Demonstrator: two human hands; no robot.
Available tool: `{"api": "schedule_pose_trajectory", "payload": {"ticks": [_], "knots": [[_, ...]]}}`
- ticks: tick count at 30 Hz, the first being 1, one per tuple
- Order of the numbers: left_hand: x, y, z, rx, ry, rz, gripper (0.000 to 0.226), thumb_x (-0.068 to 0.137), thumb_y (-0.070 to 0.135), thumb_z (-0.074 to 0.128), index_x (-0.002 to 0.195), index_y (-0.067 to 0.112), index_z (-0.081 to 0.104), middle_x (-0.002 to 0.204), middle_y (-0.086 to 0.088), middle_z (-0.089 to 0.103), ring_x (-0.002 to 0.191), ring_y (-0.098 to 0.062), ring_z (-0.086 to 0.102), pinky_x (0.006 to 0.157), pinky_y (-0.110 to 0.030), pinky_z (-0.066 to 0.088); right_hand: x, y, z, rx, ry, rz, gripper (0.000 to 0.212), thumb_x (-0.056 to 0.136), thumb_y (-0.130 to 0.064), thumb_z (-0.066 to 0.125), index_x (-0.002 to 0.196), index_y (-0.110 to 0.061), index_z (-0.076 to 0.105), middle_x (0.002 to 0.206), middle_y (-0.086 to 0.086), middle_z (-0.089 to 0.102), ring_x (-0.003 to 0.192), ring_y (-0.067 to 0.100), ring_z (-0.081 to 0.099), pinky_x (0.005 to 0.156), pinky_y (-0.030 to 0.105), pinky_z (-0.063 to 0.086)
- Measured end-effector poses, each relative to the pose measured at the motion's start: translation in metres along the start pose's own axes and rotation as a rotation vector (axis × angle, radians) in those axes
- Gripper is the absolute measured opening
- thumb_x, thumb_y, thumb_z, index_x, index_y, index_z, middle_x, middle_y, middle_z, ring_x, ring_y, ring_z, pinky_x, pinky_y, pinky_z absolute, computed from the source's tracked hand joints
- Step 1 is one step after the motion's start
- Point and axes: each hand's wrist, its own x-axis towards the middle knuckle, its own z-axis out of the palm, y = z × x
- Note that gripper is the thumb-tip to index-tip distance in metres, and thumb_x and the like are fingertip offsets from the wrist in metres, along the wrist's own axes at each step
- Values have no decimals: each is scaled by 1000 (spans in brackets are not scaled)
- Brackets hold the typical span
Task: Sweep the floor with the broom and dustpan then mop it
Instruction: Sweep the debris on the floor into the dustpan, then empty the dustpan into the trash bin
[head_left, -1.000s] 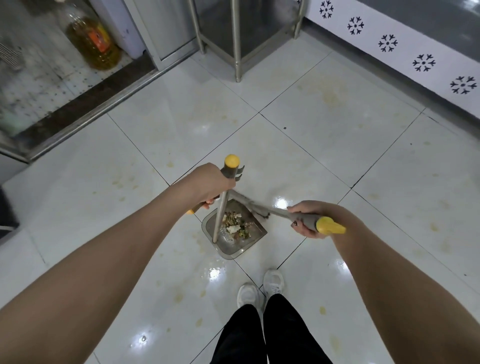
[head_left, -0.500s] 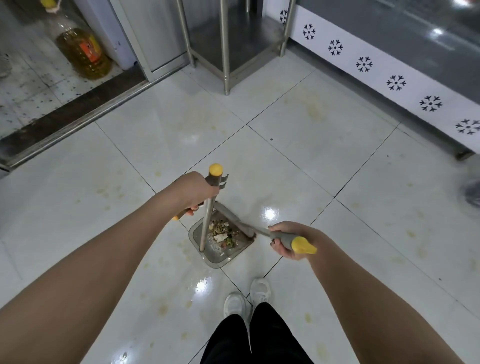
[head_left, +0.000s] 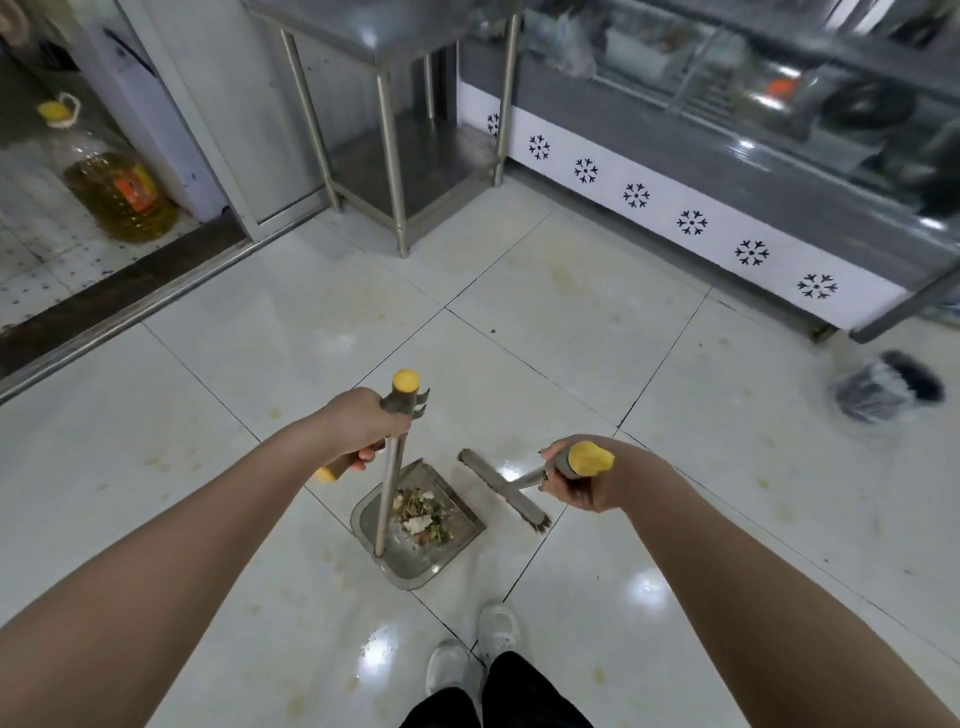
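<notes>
A metal dustpan (head_left: 415, 553) sits on the white tiled floor in front of my feet, holding a small heap of food scraps (head_left: 422, 516). Its upright pole has a yellow cap, and my left hand (head_left: 363, 423) grips the top of that pole. My right hand (head_left: 574, 480) grips the yellow-ended handle of a short broom. The broom's brush head (head_left: 503, 489) hangs just right of the dustpan, apart from it and lifted off the scraps.
A steel table (head_left: 400, 156) stands ahead, with a display counter with a snowflake-patterned base (head_left: 691, 223) along the right. An oil bottle (head_left: 117, 189) sits behind a door threshold at the left. A dark mop head (head_left: 883, 389) lies on the floor at the right.
The broom's brush head has swung out of the dustpan to its right side. My view has tilted up, showing more of the counter and the mop head.
</notes>
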Motion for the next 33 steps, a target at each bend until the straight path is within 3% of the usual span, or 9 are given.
{"api": "schedule_pose_trajectory", "payload": {"ticks": [5,11,15,20,28,33], "knots": [[-19,22,1,-75,4,32,16,78,9,59,68,4,47,52,-6,37,33,-14,33,37,-17,33,-18,-1,-18,60,56,-86,29,95,-14,50,68,-4,48,43,13,54,26,17,50,30,17,45],[-43,53,12,-124,-42,92,14,79,5,58,68,4,49,39,1,37,30,-12,32,35,-15,31,-36,3,-53,115,74,-118,31,95,-9,46,66,1,50,42,13,52,26,17,49,28,14,40],[-58,77,25,-118,-83,144,14,81,6,56,70,6,47,48,-2,36,33,-12,31,34,-17,30,-54,10,-75,111,94,-204,58,94,-1,37,39,4,53,38,8,50,25,13,47,27,11,37],[-67,107,49,-100,-166,226,10,83,8,55,75,5,49,48,-2,37,30,-11,32,34,-15,30,-81,25,-104,377,44,-220,32,96,-10,36,66,-4,47,44,11,48,24,15,46,27,12,37],[-93,163,115,-21,-296,316,15,86,9,54,72,6,48,38,2,39,28,-8,35,32,-14,31,-124,66,-171,568,60,-265,37,97,-11,34,63,-3,46,46,11,48,27,15,48,28,10,34],[-117,199,162,24,-360,354,25,85,10,55,63,10,43,46,-3,36,28,-10,34,33,-14,32,-143,95,-216,672,70,-334,29,95,-10,35,68,-6,45,50,13,51,30,15,52,28,11,35]]}}
